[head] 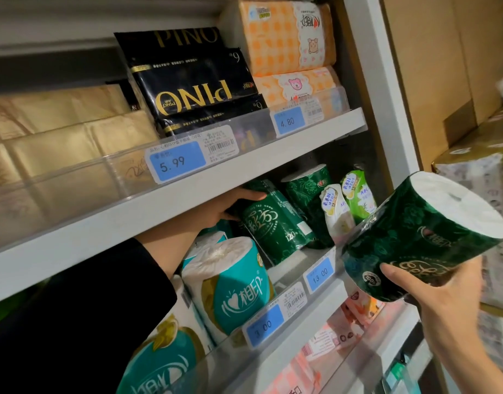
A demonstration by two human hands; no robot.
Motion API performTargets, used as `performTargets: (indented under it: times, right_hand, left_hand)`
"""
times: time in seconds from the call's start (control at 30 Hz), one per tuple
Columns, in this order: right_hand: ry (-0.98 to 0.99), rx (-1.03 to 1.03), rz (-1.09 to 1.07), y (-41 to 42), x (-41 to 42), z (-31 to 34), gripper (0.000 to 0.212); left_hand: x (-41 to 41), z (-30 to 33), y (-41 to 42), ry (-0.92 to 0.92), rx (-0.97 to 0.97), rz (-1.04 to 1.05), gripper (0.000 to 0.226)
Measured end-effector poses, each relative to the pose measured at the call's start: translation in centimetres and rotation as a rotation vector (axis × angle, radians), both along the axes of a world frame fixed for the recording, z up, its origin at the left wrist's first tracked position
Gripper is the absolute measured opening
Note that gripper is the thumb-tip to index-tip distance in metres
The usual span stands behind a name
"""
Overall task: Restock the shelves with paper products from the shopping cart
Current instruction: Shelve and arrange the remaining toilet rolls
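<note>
reaching our left hand (230,206) in, we are gripping a shelved dark green toilet roll (275,223); our right hand (432,288) is clutching another green roll (426,237) beside it, not yet shelved.

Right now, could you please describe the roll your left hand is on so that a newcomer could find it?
Find the middle shelf, beneath the 5.99 tag. The left hand grips a dark green roll there, tilted, gold script facing out, beside the teal rolls.
</note>
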State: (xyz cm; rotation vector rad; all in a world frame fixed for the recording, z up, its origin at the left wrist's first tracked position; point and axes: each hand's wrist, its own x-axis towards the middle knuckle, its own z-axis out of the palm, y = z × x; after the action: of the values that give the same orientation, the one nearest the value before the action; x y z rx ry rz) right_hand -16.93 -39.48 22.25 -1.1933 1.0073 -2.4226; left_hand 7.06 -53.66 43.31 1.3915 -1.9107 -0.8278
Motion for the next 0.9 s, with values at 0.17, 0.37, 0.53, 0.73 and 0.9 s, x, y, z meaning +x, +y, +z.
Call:
performTargets:
  times: [0.17,0.37,0.53,0.73,0.9]
  right_hand:
    - [-0.026,-0.038,0.001,0.6,1.0,1.1,0.093]
    - [0.042,-0.075,0.095,0.5,3.5,4.5,0.081]
    - [0.159,-0.06,0.133,-0.5,6.2,6.3,0.104]
    - [0.089,-0.079,0.067,-0.2,5.3,6.7,0.1]
    - [0.053,-0.084,-0.033,0.4,3.3,5.6,0.103]
  left_hand:
    - [0.1,-0.8,-0.7,-0.183,-0.22,0.095,0.079]
    - [1.1,-1.6,-1.2,-0.35,-0.305,0.125,0.071]
    - [0.8,-0.8,1.5,-0.375,-0.298,0.02,0.067]
    - [-0.8,-0.7,1.1,-0.291,-0.294,-0.061,0.09]
    - [-5.1,-1.1,1.4,-0.484,-0.451,-0.18,0.079]
